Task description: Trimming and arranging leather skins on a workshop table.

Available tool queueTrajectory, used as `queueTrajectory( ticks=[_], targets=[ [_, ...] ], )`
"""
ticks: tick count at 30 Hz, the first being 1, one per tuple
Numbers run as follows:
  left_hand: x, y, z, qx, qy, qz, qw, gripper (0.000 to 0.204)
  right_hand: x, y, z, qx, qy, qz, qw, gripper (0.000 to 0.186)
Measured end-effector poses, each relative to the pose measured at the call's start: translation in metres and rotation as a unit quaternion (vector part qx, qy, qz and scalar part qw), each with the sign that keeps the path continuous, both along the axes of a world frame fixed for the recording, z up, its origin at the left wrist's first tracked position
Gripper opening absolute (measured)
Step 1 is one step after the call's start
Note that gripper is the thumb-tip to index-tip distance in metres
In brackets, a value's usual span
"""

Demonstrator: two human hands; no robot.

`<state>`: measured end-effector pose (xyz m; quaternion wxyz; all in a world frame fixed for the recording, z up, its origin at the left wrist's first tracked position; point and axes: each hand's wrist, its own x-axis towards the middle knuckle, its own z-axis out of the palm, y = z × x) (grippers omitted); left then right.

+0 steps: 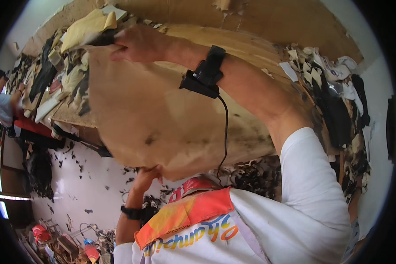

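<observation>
A broad tan sheet [171, 119], which looks like leather with a few dark smudges, spreads over the worktable and drops past its front edge. My left hand [150, 176] pinches its lower edge, fingers closed. Reaching across the table, my right hand [143, 44] is closed at the sheet's upper left edge; its fingertips are somewhat blurred. A black strapped device [204, 75] with a cable sits on my right wrist, and a dark band [132, 213] circles the left one. Beyond my right hand lies a pale yellow piece [88, 28].
Scraps [72, 81] in cream, grey and black are heaped on the table's left, with another pile [330, 92] at the right. Dark offcuts [255, 176] litter the floor below. Clutter [66, 242] stands at lower left. Another person [4, 105] is at the far left.
</observation>
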<state>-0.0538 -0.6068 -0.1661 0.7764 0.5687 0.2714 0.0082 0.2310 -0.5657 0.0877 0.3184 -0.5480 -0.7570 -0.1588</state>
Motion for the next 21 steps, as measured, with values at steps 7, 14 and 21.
queueTrajectory(
  ticks=[7, 14, 21],
  targets=[
    [-0.119, 0.08, 0.099, 0.101, -0.045, 0.121, 0.986, 0.029, -0.053, -0.042, 0.103, 0.081, -0.016, -0.034, 0.996, 0.043],
    [-0.101, 0.187, 0.3, 0.613, -0.103, 0.251, 0.742, 0.023, -0.036, -0.169, 0.177, 0.121, 0.187, 0.011, 0.975, 0.034],
    [0.109, 0.243, 0.366, 0.832, -0.228, 0.128, 0.489, 0.01, 0.039, -0.326, 0.099, 0.137, 0.529, -0.162, 0.822, 0.024]
  ],
)
